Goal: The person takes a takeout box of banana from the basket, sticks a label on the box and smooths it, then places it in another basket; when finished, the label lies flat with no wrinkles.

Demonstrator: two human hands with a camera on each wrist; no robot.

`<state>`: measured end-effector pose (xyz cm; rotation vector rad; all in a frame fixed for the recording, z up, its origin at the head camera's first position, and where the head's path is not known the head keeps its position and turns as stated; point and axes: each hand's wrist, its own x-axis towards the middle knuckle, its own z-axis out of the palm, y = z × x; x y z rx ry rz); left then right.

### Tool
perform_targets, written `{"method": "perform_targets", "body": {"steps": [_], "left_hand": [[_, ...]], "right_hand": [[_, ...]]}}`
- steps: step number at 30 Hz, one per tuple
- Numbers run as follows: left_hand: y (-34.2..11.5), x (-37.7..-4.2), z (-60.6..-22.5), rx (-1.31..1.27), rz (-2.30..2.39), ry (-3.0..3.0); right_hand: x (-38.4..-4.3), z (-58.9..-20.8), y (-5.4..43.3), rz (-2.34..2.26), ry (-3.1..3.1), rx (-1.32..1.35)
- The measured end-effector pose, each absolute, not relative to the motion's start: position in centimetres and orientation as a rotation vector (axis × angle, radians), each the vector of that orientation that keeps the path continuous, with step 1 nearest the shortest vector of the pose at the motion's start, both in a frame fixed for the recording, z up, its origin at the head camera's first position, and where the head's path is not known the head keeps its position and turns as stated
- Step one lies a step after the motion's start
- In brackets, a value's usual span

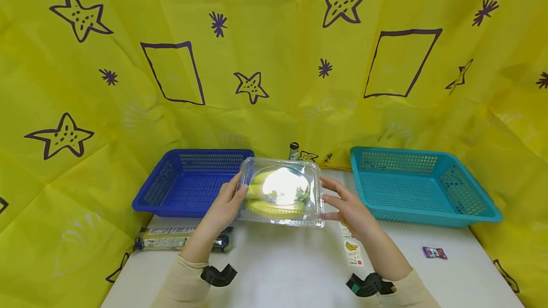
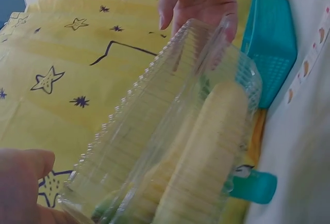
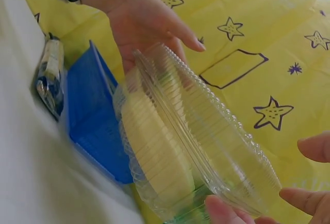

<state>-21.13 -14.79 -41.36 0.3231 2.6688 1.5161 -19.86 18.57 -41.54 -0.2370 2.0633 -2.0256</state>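
A clear plastic clamshell box (image 1: 278, 217) with yellow bananas (image 1: 274, 207) inside is held up above the white table, tilted. My left hand (image 1: 223, 206) grips its left end, the thumb at the edge and the other fingers partly hidden behind. At the opposite end, my right hand (image 1: 348, 208) touches the box with spread, fairly straight fingertips. In the right wrist view the right thumb (image 3: 315, 147) stands apart from the plastic. Ridged edges of the box (image 2: 139, 95) show in the left wrist view, with the bananas (image 2: 206, 146) lying lengthwise in it.
A dark blue basket (image 1: 145, 198) stands at left, a teal basket (image 1: 479, 203) at right. Behind the box is a small dark-capped bottle (image 1: 293, 149). A long wrapped packet (image 1: 162, 240), a banana-printed paper strip (image 1: 353, 251) and a small purple packet (image 1: 434, 252) lie on the table.
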Motion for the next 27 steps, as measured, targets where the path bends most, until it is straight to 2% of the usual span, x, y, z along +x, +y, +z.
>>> {"method": "perform_targets", "body": {"steps": [27], "left_hand": [[-9.7, -20.8, -46.6, 0.185, 1.777, 2.537]], "right_hand": [[-20.0, -46.1, 21.6, -1.941, 2.215, -0.069]]}}
